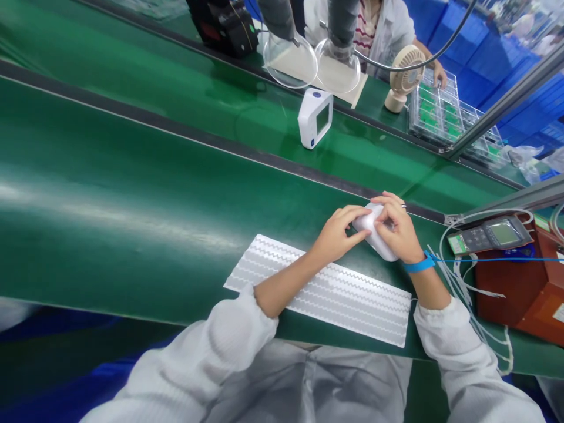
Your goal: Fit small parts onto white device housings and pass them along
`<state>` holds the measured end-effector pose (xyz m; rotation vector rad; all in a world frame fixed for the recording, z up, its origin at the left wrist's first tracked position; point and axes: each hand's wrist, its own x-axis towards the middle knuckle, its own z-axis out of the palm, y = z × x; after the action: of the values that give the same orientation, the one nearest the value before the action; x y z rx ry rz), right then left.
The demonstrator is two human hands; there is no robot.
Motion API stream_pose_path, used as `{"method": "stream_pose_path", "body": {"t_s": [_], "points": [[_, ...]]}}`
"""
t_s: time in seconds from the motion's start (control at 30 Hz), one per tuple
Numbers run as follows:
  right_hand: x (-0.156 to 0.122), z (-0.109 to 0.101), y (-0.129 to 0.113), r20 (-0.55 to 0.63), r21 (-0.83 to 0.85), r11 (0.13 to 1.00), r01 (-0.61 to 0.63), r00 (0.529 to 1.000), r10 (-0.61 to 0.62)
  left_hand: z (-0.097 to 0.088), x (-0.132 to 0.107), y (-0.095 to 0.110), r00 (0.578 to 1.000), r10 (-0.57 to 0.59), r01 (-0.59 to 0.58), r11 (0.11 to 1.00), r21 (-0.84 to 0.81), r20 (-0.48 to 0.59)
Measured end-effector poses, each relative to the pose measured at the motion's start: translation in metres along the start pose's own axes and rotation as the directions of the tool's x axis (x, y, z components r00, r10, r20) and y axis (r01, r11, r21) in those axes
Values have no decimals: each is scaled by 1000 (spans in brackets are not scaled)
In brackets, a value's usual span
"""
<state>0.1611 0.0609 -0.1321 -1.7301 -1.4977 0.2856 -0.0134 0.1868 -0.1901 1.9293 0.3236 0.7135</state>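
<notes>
A white, rounded plastic device (378,239) is between my two hands over the green bench, near the dark rail. Its screen side, if it has one, does not show. My left hand (341,232) grips its left edge with thumb and fingers. Bent over its top and right side is my right hand (396,228), thumb and fingertips pressed on the upper surface. A blue wrist strap (420,264) circles my right wrist. Under my left forearm lies a white-and-grey sheet (352,299) with rows of wavy-edged strips.
Beyond the rail, a white device with a screen (315,118) stands on the green conveyor (247,123). At right are a handheld meter (491,235), a brown box (520,294) and loose white tubes (458,282). Across sit a fan (403,76), clear trays (440,114) and a co-worker (392,29).
</notes>
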Motion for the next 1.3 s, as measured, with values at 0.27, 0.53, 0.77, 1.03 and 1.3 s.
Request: {"method": "stream_pose_path", "body": {"t_s": [0.27, 0.53, 0.77, 1.03, 1.3], "points": [[7, -16, 11, 52, 159, 982, -106, 994, 99, -1, 2, 0, 1000, -24, 25, 999, -24, 19], [6, -6, 5, 14, 69, 998, 3, 1000, -4, 1, 3, 2, 1000, -2, 2, 1000, -28, 15], [6, -9, -3, -28, 13, 1000, 6, 1000, -6, 1, 7, -2, 999, 9, -8, 999, -39, 48], [-39, 26, -79, 381, -89, 994, 59, 924, -21, -3, 15, -3, 998, 3, 2, 996, -86, 63], [-65, 69, -74, 536, -286, 950, 129, 843, 47, -5, 15, -1, 998, 0, 6, 996, -89, 70]]}}
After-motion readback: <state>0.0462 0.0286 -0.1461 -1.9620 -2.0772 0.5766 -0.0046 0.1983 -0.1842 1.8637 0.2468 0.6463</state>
